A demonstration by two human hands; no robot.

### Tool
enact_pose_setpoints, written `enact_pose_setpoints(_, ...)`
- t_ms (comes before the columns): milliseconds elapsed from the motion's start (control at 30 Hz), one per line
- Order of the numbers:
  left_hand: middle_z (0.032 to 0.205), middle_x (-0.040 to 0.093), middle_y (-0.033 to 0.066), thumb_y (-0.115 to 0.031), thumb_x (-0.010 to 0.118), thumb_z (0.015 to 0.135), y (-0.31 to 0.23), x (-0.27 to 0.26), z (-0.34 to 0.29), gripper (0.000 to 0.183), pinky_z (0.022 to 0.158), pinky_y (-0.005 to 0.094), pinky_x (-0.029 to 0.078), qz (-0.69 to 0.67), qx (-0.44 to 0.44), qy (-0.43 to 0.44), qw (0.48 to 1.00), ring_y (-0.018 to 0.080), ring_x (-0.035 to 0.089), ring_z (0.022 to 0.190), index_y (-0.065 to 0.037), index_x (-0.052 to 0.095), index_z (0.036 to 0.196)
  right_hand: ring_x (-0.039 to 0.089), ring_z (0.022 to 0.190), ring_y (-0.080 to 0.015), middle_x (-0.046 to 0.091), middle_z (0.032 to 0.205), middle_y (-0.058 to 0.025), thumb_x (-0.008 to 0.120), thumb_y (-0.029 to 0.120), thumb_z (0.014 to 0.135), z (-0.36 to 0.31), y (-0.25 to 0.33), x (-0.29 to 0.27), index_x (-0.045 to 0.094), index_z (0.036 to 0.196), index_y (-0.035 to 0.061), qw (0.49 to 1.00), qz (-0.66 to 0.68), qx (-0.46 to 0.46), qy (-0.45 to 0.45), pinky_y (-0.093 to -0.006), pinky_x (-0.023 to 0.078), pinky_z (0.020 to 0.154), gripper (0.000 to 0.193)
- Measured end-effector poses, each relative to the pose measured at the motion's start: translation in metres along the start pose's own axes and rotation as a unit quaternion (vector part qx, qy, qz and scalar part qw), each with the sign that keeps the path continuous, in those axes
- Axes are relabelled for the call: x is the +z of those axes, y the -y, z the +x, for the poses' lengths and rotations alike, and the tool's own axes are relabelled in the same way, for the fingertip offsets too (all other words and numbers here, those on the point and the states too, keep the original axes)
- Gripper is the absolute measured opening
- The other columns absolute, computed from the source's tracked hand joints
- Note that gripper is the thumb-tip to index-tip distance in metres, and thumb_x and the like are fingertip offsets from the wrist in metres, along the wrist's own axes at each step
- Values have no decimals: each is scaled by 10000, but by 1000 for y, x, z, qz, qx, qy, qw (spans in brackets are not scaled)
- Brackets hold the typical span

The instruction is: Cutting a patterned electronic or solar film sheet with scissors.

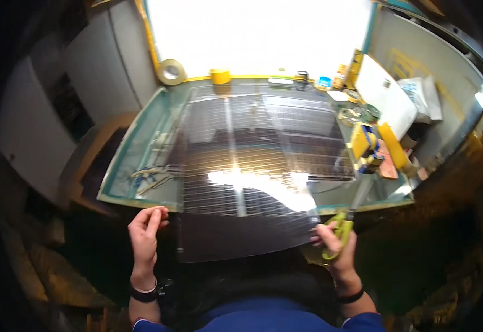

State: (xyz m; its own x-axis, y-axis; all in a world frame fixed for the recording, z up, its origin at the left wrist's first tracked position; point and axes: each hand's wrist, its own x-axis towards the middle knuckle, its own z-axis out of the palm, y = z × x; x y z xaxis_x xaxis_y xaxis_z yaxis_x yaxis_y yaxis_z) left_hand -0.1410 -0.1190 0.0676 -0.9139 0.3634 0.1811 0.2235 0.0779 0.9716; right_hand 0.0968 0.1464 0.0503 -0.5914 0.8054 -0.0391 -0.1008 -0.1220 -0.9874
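Note:
A large transparent film sheet (227, 238) with rows of fine printed lines lies over the table, its near end hanging past the front edge. Bright glare covers part of it. My left hand (144, 235) is beside the sheet's near left side, a small gap away, thumb and fingers pressed together. Whatever they pinch, if anything, is too small to tell. My right hand (343, 255) is closed round the yellow-green handles of a pair of scissors (347, 228), blades pointing away from me. Its fingertips are at the sheet's near right corner; whether they grip it cannot be made out.
Under the sheet is a glass-topped table (121, 182) with a teal rim. Tape rolls (171, 72) stand along the back, beneath a bright panel (263, 36). A blue-and-yellow tape dispenser (367, 141) and a white board (385, 97) are at right. Tangled cords (152, 178) lie at left.

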Motion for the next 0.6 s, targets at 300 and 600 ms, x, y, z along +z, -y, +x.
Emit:
enact_pose_setpoints(300,680,609,90,-293,442,904,11,27,12,324,410,210,485,-225,-329,255,881,168,606,511,8,561,878,571,591,-131,544,690,-47,619,100,780,2,0,-26,457,784,33,994,-69,-40,-71,-230,452,516,175)
enact_pose_setpoints(600,694,562,-2,-176,505,876,-8,43,19,217,547,225,402,81,-28,301,950,48,489,630,31,570,864,577,603,-111,581,680,-63,646,35,749,-2,4,-31,493,736,18,987,-153,14,39,-226,464,570,155)
